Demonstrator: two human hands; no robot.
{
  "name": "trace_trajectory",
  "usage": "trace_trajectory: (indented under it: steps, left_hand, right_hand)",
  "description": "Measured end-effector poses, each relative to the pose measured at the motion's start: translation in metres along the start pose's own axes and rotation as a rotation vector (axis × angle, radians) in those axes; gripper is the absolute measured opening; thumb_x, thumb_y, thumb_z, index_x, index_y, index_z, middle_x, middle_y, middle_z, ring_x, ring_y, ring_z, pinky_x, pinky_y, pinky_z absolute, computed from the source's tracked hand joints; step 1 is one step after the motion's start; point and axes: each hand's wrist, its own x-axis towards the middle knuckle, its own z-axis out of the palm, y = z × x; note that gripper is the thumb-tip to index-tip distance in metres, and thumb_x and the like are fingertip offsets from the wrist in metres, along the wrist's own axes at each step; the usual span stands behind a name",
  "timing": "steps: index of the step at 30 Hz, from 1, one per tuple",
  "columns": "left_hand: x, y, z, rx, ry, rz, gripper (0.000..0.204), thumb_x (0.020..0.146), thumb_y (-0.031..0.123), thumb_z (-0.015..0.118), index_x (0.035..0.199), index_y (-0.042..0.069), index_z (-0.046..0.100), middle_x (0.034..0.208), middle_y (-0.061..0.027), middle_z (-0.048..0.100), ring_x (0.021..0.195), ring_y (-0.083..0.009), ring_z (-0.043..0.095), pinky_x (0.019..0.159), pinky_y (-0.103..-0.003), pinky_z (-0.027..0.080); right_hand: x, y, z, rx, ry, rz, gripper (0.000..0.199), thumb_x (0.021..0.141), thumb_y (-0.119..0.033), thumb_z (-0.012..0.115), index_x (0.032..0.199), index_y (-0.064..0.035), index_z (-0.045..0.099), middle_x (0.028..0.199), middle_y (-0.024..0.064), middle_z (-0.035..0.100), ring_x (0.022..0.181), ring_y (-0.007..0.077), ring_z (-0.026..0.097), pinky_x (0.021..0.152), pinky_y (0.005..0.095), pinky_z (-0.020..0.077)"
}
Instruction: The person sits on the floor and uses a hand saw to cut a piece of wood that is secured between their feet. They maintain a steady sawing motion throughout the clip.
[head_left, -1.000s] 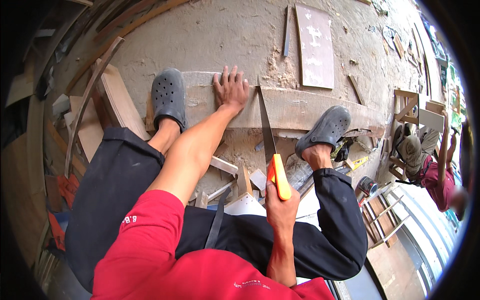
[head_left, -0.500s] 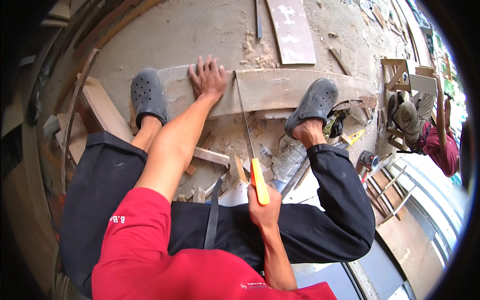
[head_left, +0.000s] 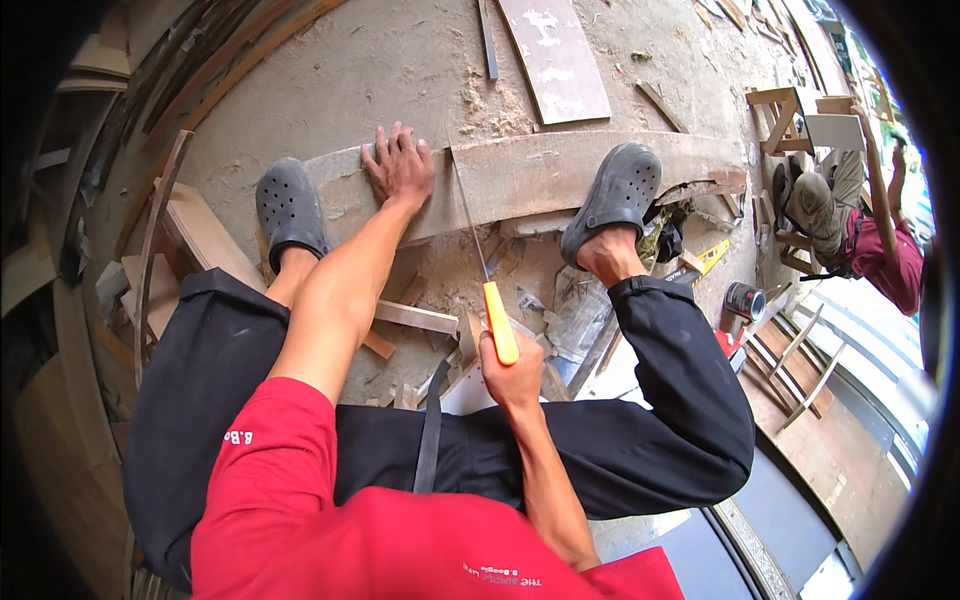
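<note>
On the plank (head_left: 520, 175), the left hand (head_left: 401, 174) lies spread; the right hand's grip (head_left: 514, 371) clasps the saw (head_left: 498, 320)

Right fingers (head_left: 492, 362) grip a saw (head_left: 497, 312); left fingers (head_left: 396, 152) rest on the plank (head_left: 540, 175).

Compared with a second ago, the plank (head_left: 560, 175) and our left hand (head_left: 402, 178) sit further left in the frame. Our right hand (head_left: 514, 378) is higher up than half a second back, with the orange saw handle (head_left: 501, 325) nearer the plank. We also get a thinner-looking saw blade (head_left: 472, 225), and the top edge now crops our pale board (head_left: 556, 65).
</note>
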Motion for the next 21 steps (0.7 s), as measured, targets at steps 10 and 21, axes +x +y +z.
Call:
trace_trajectory:
  steps: [10, 21]
  left_hand:
    - [0.003, 0.004, -0.001, 0.053, -0.046, -0.025, 0.052, 0.1, 0.036, 0.033, 0.142, 0.008, 0.043, 0.154, -0.0098, 0.038, 0.149, -0.0312, 0.016, 0.119, -0.057, 0.001]
    - [0.002, 0.005, -0.002, -0.016, 0.041, 0.036, 0.047, 0.098, 0.036, 0.039, 0.134, 0.008, 0.051, 0.148, -0.0117, 0.045, 0.146, -0.033, 0.025, 0.118, -0.055, 0.004]
  right_hand:
    - [0.007, 0.0, 0.008, -0.017, -0.004, -0.007, 0.017, 0.084, -0.014, 0.066, 0.077, 0.0016, 0.063, 0.065, 0.0214, 0.059, 0.057, 0.0379, 0.059, 0.056, 0.041, 0.0462]
    - [-0.014, -0.028, -0.027, 0.001, -0.071, 0.097, 0.017, 0.084, -0.012, 0.065, 0.078, 0.0037, 0.063, 0.063, 0.0188, 0.059, 0.056, 0.0287, 0.062, 0.055, 0.0382, 0.0468]
